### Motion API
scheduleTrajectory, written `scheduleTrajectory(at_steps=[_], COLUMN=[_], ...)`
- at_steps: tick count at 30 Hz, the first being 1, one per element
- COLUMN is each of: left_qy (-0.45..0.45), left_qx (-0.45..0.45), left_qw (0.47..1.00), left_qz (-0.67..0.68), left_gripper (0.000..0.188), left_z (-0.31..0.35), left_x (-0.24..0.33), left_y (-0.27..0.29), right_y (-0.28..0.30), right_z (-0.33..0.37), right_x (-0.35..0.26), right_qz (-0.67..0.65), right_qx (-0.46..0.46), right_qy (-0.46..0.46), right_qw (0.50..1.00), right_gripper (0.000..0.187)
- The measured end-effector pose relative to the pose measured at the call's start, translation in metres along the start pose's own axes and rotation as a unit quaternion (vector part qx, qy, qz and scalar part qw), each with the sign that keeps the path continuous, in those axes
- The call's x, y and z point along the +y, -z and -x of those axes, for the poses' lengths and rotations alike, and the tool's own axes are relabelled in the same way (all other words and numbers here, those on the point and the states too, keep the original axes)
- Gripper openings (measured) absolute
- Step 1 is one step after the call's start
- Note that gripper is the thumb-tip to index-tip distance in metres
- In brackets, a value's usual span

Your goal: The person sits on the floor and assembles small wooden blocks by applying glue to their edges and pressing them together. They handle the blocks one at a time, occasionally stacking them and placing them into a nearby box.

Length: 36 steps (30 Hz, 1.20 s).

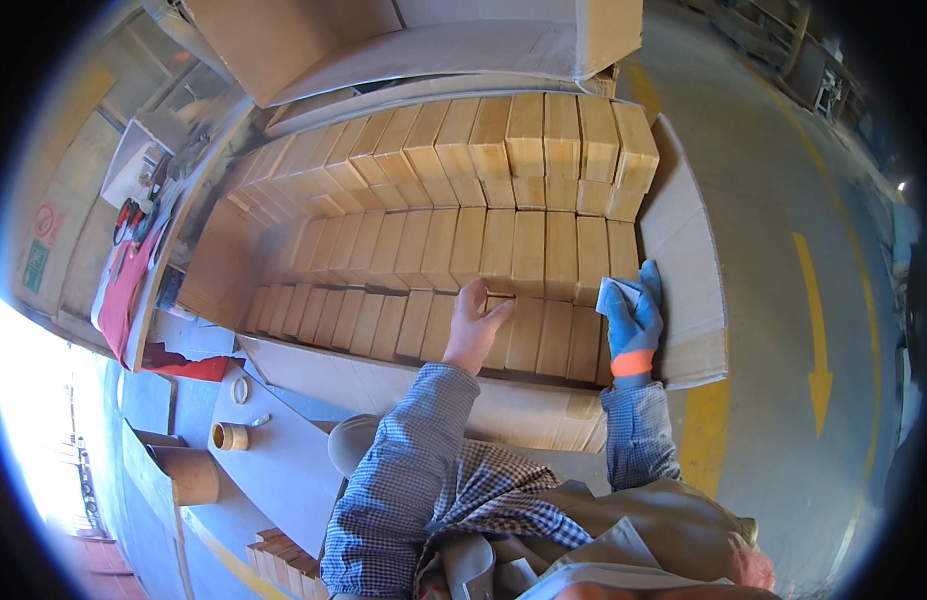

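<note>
Rows of pale, smooth wooden blocks [528,240] stand packed side by side in a long open cardboard box [543,405]. The back row rises higher than the two in front. My left hand [470,335], bare, rests over the front row, touching the block tops. Its thumb and forefinger are apart; the other fingers are mostly hidden. Near the right end of the box, my right hand [635,318] wears a blue glove with an orange cuff. Its fingers are closed on a small white folded piece [619,292], whose material I cannot make out.
Another open cardboard box [433,50] stands behind. A side table on the left bears a red cloth [130,285] and tools. Lower left, a tape roll [229,436] lies on a grey sheet [273,470], near more wooden pieces [283,562]. A yellow arrow [813,335] marks the floor at right.
</note>
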<state>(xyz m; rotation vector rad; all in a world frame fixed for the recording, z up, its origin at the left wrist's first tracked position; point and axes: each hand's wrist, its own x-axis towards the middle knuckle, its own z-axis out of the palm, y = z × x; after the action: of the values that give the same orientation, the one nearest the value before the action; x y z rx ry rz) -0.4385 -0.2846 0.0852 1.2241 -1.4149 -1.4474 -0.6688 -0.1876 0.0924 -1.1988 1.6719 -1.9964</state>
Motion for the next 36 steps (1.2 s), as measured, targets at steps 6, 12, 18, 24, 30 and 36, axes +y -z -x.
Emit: scheduleTrajectory(at_steps=[6, 12, 18, 24, 30, 36], left_qy=[-0.021, -0.011, -0.020, -0.001, -0.032, -0.039], left_qx=[0.040, 0.017, -0.019, -0.008, -0.003, -0.008], left_qw=[0.995, 0.993, 0.991, 0.997, 0.998, 0.994], left_qz=[-0.094, -0.115, -0.134, -0.073, -0.052, -0.106], left_gripper=[0.072, 0.068, 0.068, 0.075, 0.090, 0.094], left_z=[-0.007, -0.009, -0.005, 0.004, 0.010, 0.014], left_x=[-0.008, -0.006, 0.000, -0.007, 0.000, 0.007], left_y=[0.004, 0.012, 0.032, 0.030, 0.011, 0.023], right_y=[-0.006, -0.014, 0.002, -0.002, -0.011, -0.005], right_z=[-0.011, -0.018, 0.003, 0.014, 0.011, 0.034], right_x=[0.023, 0.015, -0.007, -0.006, -0.009, -0.028], right_qz=[-0.059, -0.132, -0.121, -0.106, -0.130, -0.097], right_qx=[-0.026, -0.027, -0.071, -0.053, -0.023, -0.043], right_qy=[-0.092, -0.163, -0.206, -0.174, -0.172, -0.172], right_qw=[0.994, 0.977, 0.968, 0.978, 0.976, 0.979], right_gripper=[0.013, 0.015, 0.016, 0.021, 0.019, 0.017])
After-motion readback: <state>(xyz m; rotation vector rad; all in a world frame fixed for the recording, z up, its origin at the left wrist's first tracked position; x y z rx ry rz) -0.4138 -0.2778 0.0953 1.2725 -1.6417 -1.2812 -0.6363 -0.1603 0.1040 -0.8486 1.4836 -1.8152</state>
